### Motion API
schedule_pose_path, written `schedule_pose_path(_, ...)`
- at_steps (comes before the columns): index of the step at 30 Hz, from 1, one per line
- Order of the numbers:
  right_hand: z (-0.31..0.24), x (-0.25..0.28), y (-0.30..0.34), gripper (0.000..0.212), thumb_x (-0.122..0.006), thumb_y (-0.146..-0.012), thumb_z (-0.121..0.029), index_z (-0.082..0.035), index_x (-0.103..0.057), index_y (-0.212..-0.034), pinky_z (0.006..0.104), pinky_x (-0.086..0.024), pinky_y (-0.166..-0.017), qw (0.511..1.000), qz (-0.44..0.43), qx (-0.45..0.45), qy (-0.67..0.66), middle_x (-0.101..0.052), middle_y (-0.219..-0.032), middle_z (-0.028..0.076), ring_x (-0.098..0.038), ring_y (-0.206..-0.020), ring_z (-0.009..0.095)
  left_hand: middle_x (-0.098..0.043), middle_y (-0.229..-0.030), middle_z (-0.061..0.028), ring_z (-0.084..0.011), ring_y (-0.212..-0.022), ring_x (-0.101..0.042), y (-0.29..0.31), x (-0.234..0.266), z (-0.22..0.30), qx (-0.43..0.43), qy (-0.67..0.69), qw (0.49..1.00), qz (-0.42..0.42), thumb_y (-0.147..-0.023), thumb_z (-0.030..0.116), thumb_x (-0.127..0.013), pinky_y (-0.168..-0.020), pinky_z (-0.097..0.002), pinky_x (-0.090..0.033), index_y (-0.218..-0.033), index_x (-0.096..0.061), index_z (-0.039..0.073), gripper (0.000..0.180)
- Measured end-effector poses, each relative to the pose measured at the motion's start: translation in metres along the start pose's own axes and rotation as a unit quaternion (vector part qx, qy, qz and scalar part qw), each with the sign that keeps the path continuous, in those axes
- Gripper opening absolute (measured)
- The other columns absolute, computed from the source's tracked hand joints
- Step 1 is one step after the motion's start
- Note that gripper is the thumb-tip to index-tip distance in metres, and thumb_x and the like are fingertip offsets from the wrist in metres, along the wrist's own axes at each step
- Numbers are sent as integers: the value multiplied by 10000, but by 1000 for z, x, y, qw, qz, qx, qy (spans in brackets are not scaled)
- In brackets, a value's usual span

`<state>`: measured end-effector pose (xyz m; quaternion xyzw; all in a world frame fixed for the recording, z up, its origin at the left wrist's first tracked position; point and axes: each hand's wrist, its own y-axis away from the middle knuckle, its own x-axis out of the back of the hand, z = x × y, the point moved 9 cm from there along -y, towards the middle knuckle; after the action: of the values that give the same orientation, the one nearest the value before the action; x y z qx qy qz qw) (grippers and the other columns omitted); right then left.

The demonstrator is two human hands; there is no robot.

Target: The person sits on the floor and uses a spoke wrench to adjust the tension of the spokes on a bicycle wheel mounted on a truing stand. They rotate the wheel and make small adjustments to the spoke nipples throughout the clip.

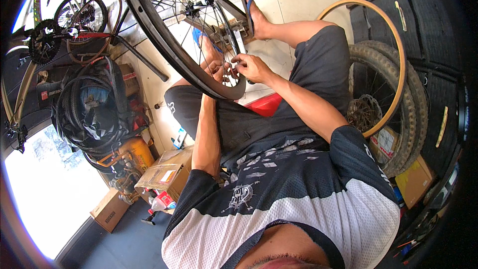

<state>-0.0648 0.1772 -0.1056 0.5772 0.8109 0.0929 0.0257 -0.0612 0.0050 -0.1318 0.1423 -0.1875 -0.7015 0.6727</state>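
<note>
A black bicycle wheel (158, 44) with thin dark spokes stands upright between my legs, mounted at its hub on a metal stand (230, 6). My left hand (217, 69) reaches to the lower part of the wheel, its fingers curled together among the spokes just inside the rim. Opposite it, my right hand (253, 68) has thumb and forefinger closed at the rim's right side. Something small and red shows between the two hands, too small to name. The rim partly hides my left fingers.
A tan rim (400, 65) leans by knobby tyres (418, 114) at right. Bicycles (82, 17) stand at upper left, above coiled black tyres (74, 104). A yellow machine (137, 153), a cardboard box (167, 172) and a plastic bottle (162, 202) lie left of me. Something red (264, 105) sits under the wheel.
</note>
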Motion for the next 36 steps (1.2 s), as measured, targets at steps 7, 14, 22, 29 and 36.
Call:
schedule_pose_path(7,-26,-2,13,388,-689,-902,-339,-14,-687,-1114,444,-548,-845,995,-30,-16,98,-742,-1031,213,-723,-968,352,-685,-786,-29,-122,-624,-643,3,2,-2,2,44,999,-31,-969,207,-758,-503,-274,-516,-1022,-698,21,202)
schedule_pose_path(14,-24,1,10,370,-665,-896,-315,-29,-707,-1128,457,-557,-807,987,4,79,141,-755,-969,180,-723,-878,377,-675,-774,-25,-120,-610,-628,0,-3,2,-2,14,1000,-25,-965,223,-767,-516,-272,-510,-969,-707,9,222)
schedule_pose_path(22,-10,1,9,299,-611,-915,-220,-33,-656,-1143,454,-552,-781,999,24,1,44,-743,-911,197,-724,-863,385,-710,-890,-17,-123,-789,-690,2,3,-7,-4,3,1000,-19,-977,228,-747,-600,-276,-571,-1050,-696,48,201)
schedule_pose_path(29,2,-6,4,283,-549,-968,-154,-25,-591,-1216,454,-540,-802,999,-40,-20,-8,-728,-968,230,-715,-895,382,-753,-991,-51,-154,-856,-731,-2,1,-10,-6,46,998,-42,-983,230,-739,-642,-300,-610,-1125,-683,42,243)
schedule_pose_path(36,-12,-8,9,425,-650,-983,-329,-33,-568,-1276,441,-548,-824,999,-35,14,29,-726,-931,184,-709,-877,370,-737,-912,-43,-133,-820,-717,-5,4,-6,-29,-37,999,-17,-981,230,-746,-633,-277,-589,-1087,-693,21,240)
